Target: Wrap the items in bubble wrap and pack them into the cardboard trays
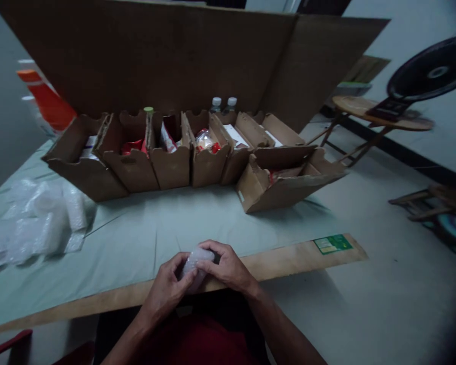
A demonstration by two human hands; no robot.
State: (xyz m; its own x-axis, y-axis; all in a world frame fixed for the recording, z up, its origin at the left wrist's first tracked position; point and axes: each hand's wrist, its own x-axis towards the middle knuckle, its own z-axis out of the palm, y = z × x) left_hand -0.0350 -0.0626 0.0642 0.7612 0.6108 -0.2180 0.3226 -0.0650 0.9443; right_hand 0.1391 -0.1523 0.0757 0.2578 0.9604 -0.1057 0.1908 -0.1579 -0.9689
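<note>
Between my two hands, just over the table's front edge, is a small bubble-wrapped bundle [198, 259]; what lies inside the wrap cannot be made out. My left hand [171, 279] grips it from the left, fingers curled around its side and thumb on its front. On the other side my right hand [226, 266] closes over it, with the thumb pressed on the wrap. Farther to the left, a loose heap of bubble wrap pieces [41, 218] lies on the pale green tabletop [137, 233].
Cardboard bins [175, 167] holding packets and boxes line the table's back, before a tall cardboard panel [175, 56]. One bin [289, 190] stands angled at right. A wooden strip [281, 261] edges the front. A fan [433, 76] rests on a stool [359, 104].
</note>
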